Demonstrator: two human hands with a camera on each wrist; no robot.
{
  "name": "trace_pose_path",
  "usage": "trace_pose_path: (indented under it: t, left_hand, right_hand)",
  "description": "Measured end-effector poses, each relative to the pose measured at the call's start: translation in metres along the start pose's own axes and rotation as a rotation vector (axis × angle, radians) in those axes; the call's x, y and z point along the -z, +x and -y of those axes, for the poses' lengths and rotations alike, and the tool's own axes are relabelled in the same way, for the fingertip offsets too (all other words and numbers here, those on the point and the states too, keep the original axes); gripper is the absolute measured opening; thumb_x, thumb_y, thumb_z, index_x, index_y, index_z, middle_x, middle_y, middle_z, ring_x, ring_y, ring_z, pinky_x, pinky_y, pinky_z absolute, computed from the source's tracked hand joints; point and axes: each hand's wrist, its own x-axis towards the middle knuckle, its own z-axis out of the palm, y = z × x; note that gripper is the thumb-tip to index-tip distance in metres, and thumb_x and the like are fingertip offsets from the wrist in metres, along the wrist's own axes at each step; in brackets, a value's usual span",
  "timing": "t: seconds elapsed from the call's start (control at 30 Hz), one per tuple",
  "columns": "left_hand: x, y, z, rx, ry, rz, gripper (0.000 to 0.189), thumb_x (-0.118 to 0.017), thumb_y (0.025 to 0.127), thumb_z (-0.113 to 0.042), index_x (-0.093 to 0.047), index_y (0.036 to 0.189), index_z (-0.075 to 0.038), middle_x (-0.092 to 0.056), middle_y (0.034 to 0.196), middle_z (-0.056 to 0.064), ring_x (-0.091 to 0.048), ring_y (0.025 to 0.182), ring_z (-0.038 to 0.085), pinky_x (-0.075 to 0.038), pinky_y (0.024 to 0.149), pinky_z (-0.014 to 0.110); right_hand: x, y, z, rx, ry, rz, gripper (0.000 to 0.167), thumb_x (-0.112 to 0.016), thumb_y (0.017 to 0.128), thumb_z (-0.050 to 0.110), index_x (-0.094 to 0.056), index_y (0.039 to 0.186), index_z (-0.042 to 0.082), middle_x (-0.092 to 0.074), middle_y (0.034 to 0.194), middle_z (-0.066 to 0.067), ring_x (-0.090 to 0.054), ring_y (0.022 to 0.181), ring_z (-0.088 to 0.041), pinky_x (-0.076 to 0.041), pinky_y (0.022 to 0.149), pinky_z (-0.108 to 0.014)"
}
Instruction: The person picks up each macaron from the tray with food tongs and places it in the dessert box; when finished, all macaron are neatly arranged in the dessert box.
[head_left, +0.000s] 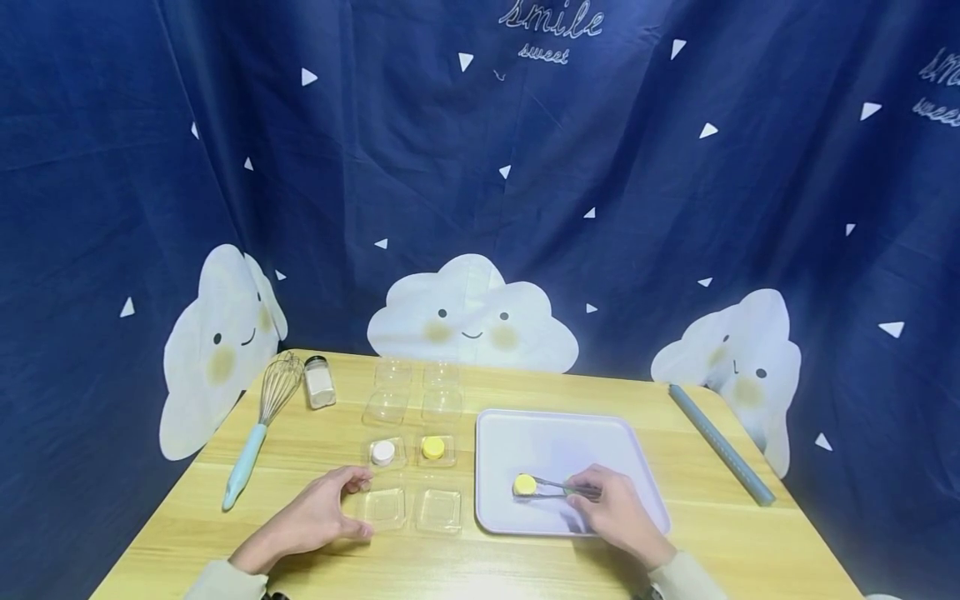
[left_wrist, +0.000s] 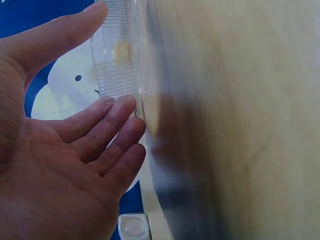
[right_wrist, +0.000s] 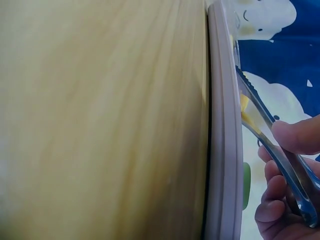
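My right hand (head_left: 611, 504) grips metal tongs (head_left: 553, 483) over the pale lilac tray (head_left: 540, 437). Between the tong tips is a round yellow piece (head_left: 524, 484); whether it is lifted I cannot tell. A green thing (right_wrist: 247, 186) lies on the tray, mostly hidden by the hand in the head view. My left hand (head_left: 318, 512), fingers relaxed and thumb apart, is beside the near-left clear plastic box (head_left: 386, 508), its fingertips at the edge. Farther back, one clear compartment has a white round piece (head_left: 383, 452), its neighbour a yellow one (head_left: 432, 447).
Clear lids (head_left: 386, 406) stand raised behind the boxes. At the left lie a whisk (head_left: 251, 454) with a light blue handle and a dark-capped jar (head_left: 319, 383). A grey-blue rod (head_left: 722, 444) lies along the right side. A dark blue curtain (head_left: 450, 167) hangs behind the table.
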Motion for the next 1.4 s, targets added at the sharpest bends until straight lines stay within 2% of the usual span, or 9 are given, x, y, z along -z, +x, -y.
trace_pose_path:
  t: [0.33,0.67,0.8,1.03,1.17,1.4]
  left_hand:
    - [0.001,0.001,0.001,0.003,-0.019,0.013,0.081,-0.093,0.067,-0.036,-0.059,0.133,-0.005,-0.067,0.118,0.004,-0.059,0.112,0.022,-0.055,0.095,0.036]
    - [0.003,0.001,0.001,-0.017,-0.025,0.021,0.082,-0.091,0.066,-0.038,-0.058,0.132,-0.002,-0.068,0.121,0.007,-0.061,0.114,0.025,-0.054,0.101,0.046]
    - [0.003,0.0,0.001,-0.011,-0.031,0.025,0.082,-0.092,0.067,-0.038,-0.059,0.132,-0.002,-0.068,0.121,0.006,-0.061,0.114,0.024,-0.054,0.1,0.043]
    - [0.003,0.001,0.002,-0.004,-0.04,0.033,0.08,-0.092,0.067,-0.037,-0.059,0.132,-0.003,-0.067,0.121,0.006,-0.06,0.113,0.024,-0.055,0.097,0.036]
    - [0.003,0.001,0.002,0.007,-0.039,0.04,0.08,-0.092,0.067,-0.036,-0.059,0.132,-0.004,-0.067,0.12,0.005,-0.059,0.113,0.023,-0.054,0.096,0.034]
    - [0.003,0.002,0.002,-0.003,-0.037,0.038,0.08,-0.092,0.067,-0.037,-0.059,0.132,-0.003,-0.067,0.12,0.005,-0.059,0.113,0.023,-0.054,0.097,0.036]
  right_hand:
    - [0.001,0.005,0.002,-0.061,0.035,-0.052,0.025,-0.083,0.077,0.007,-0.076,0.089,0.027,-0.07,0.084,0.018,-0.067,0.084,-0.002,-0.058,0.084,-0.026]
    - [0.004,0.015,0.003,-0.02,0.029,-0.151,0.026,-0.085,0.076,0.007,-0.078,0.094,0.024,-0.072,0.086,0.015,-0.068,0.086,-0.007,-0.059,0.083,-0.029]
    - [0.007,0.019,0.006,-0.015,0.031,-0.172,0.024,-0.084,0.078,0.008,-0.078,0.096,0.022,-0.073,0.088,0.013,-0.068,0.088,-0.009,-0.059,0.085,-0.031]
    - [0.012,0.03,0.015,0.005,0.053,-0.224,0.021,-0.082,0.081,0.008,-0.078,0.098,0.02,-0.074,0.088,0.009,-0.067,0.084,-0.007,-0.059,0.08,-0.027]
    - [0.015,0.039,0.018,0.041,0.069,-0.256,0.02,-0.081,0.082,0.008,-0.078,0.099,0.019,-0.075,0.09,0.007,-0.069,0.085,-0.008,-0.06,0.079,-0.027]
    - [0.018,0.055,0.027,0.086,0.042,-0.316,0.02,-0.081,0.082,0.01,-0.079,0.101,0.017,-0.077,0.097,0.0,-0.073,0.089,-0.02,-0.06,0.082,-0.034]
